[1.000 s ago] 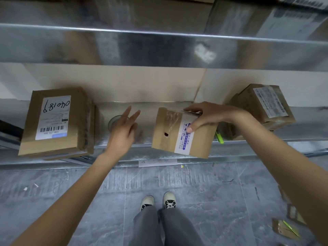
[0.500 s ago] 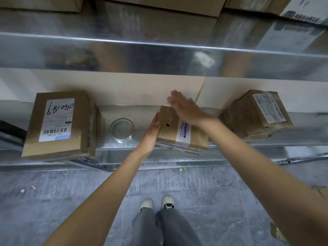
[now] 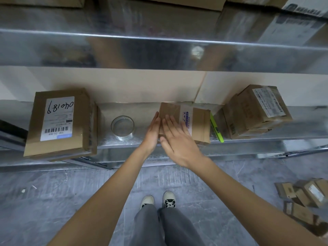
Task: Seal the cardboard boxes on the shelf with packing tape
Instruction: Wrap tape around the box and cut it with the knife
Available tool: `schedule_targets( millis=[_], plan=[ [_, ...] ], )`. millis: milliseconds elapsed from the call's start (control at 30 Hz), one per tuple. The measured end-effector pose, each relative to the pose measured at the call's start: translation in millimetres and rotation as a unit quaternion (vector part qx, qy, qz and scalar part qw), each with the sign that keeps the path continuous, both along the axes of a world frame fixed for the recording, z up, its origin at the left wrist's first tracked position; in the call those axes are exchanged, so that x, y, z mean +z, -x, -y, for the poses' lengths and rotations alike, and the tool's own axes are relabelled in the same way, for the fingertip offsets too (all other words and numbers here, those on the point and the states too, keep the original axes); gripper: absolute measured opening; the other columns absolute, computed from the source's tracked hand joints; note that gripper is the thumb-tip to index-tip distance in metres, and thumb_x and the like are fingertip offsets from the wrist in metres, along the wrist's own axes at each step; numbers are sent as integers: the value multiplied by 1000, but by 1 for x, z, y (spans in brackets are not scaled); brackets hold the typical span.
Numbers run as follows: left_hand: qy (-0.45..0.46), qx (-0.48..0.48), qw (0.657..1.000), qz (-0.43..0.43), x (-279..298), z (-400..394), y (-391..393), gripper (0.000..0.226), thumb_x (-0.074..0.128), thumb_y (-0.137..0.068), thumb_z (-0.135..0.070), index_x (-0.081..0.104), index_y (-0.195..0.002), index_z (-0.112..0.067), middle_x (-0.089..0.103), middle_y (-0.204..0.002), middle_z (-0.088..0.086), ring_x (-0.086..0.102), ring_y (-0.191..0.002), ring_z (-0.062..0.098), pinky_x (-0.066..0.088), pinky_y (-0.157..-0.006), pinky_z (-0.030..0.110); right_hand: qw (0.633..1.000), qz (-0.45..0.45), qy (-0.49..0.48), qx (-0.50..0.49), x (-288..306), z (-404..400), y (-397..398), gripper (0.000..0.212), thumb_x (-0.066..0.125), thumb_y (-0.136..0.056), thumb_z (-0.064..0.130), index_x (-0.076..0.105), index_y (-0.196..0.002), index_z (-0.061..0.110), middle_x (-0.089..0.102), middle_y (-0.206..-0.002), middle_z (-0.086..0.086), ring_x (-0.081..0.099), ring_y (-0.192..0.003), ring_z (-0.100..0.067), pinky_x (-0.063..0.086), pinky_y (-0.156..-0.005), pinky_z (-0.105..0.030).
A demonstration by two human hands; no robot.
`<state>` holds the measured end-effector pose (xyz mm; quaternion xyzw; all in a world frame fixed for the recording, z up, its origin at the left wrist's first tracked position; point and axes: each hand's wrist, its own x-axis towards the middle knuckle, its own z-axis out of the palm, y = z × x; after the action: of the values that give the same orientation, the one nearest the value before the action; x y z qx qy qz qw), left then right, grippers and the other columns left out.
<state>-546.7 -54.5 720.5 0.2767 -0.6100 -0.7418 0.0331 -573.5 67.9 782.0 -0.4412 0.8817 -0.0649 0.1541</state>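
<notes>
A small cardboard box (image 3: 184, 121), held tilted off the shelf a second ago, is now set flat on the metal shelf (image 3: 142, 141) at centre frame. It is steadied by the flat left hand (image 3: 153, 134) against its side, while the right hand (image 3: 179, 141), fingers straight, is smoothed across its top. The clear tape roll (image 3: 122, 127) lies untouched just left, suggesting this box's seal is being pressed down.

Brown box (image 3: 198, 121) — white-and-blue label (image 3: 186, 119); yellow-green pen (image 3: 216, 130); clear tape roll (image 3: 122, 127).

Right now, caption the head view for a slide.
Both flat hands, left hand and right hand, press small brown cardboard box on metal shelf.
</notes>
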Motion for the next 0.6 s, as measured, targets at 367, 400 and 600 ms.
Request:
schedule_targets(
  millis=[367,400,600],
  plan=[
    [22,-19,999,39,5,1,-4,70,33,-91,-71,37,-147,-29,46,-149,-3,42,-137,16,31,-116,44,995,-51,56,-64,-5,-48,5,80,47,-94,55,7,-156,22,4,-163,-2,-7,-149,-19,-8,-119,-50],
    [12,-16,998,60,3,3,-7,76,33,-86,-79,40,-144,-32,47,-147,-4,44,-136,19,32,-114,51,985,-29,87,-144,-5,-58,15,90,55,-88,59,7,-155,24,2,-163,-4,-6,-149,-22,-6,-118,-48],
    [-18,16,999,35,20,-2,-19,42,15,-104,-49,45,-132,-38,66,-113,-10,64,-101,8,55,-84,28,890,216,241,-321,5,-81,49,107,81,-64,58,28,-151,26,36,-154,6,34,-139,-12,30,-111,-27]
  ],
)
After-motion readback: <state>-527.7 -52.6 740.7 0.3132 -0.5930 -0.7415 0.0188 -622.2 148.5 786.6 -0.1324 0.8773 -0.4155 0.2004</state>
